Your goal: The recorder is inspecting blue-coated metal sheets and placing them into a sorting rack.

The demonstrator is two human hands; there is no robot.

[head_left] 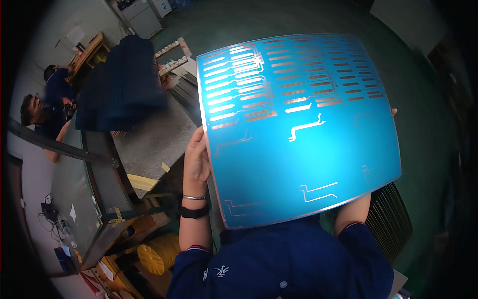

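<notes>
A large, thin blue circuit board panel [348, 144] with rows of shiny copper-coloured pads and traces is held up in front of me, tilted, its upper part catching bright light. My left hand [197, 157] grips its left edge, with the fingers partly hidden behind the sheet. At the opposite edge only the fingertips of my right hand [394, 112] show; the rest lies behind the panel, and my right forearm passes under its lower right corner. On my left wrist are a dark watch [193, 207] and a metal bangle [193, 198].
To the left stands a grey-topped workbench [144, 154] with a stack of dark sheets [124, 79] at its far end. Two people in dark blue stand beyond it. A yellow roll [158, 256] lies low at the left. Ribbed dark panels [393, 217] stand at the lower right.
</notes>
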